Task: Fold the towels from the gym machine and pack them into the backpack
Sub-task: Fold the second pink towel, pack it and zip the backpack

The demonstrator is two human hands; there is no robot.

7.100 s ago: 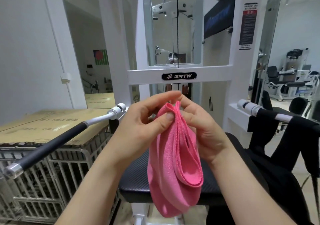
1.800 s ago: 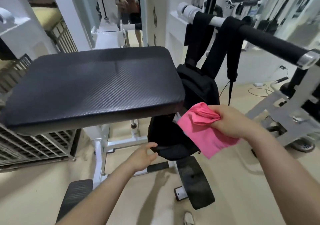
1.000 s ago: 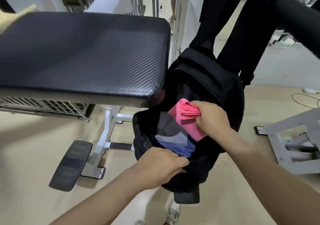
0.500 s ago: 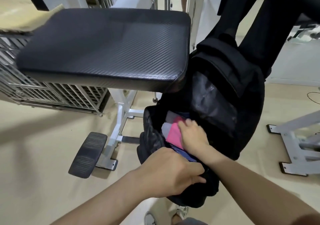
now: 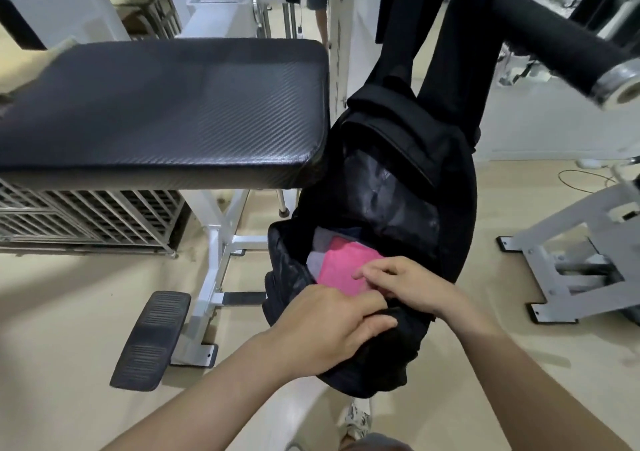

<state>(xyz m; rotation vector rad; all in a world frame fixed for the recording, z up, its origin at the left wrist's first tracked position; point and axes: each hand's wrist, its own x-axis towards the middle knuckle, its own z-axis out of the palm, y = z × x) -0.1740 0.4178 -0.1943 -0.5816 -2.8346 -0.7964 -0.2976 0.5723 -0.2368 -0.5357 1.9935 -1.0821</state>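
Your left hand [image 5: 332, 326] grips the near rim of the black backpack [image 5: 433, 180], fingers curled over the fabric to hold its mouth wide; your right hand [image 5: 405, 287] reaches into the opening with bent fingers on the pink towel [image 5: 341, 268]; whether it pinches the cloth or only presses it, I cannot tell. That towel lies folded in the main compartment beside a grey towel [image 5: 317, 258]; the bag hangs by its straps from the padded bar [image 5: 554, 48]; no loose towel is in view, so packing looks nearly done; settling this one and closing the bag seem to remain.
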